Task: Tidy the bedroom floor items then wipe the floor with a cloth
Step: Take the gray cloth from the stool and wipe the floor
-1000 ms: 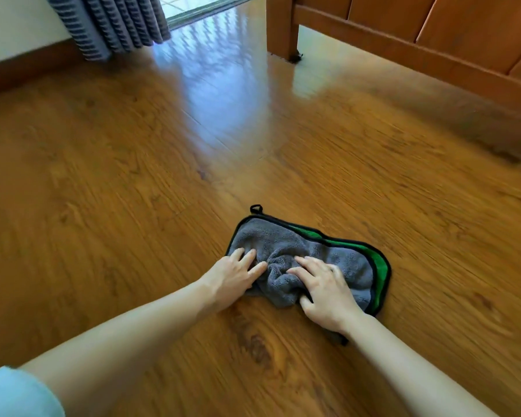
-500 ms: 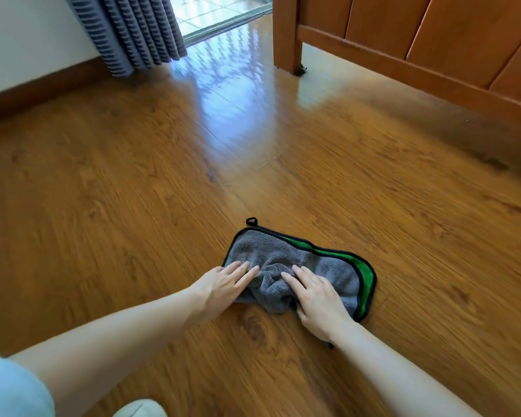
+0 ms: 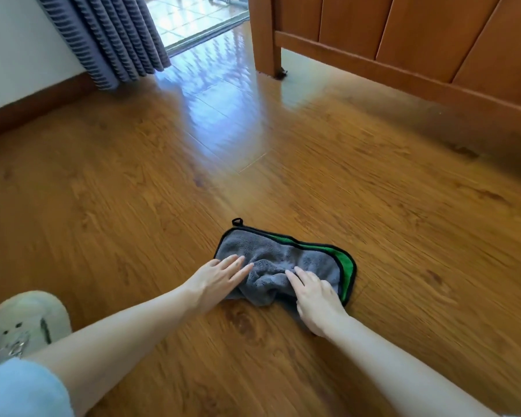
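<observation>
A grey cloth [image 3: 271,254] with a black border, a green underside and a small hanging loop lies bunched on the wooden floor [image 3: 388,236]. My left hand [image 3: 220,278] presses flat on the cloth's near left edge with straight fingers. My right hand [image 3: 316,296] presses on its near right part, fingers stretched forward. Between the two hands the fabric is pushed up into folds.
A wooden bed frame [image 3: 403,49] with a leg [image 3: 265,37] stands at the back right. Grey curtains [image 3: 109,37] hang at the back left beside a bright doorway. A pale slipper [image 3: 24,323] sits at the near left by my arm.
Both hands and the cloth have slid toward me and slightly left across the floor. The view has pulled back, and the slipper has come into sight at the near left.
</observation>
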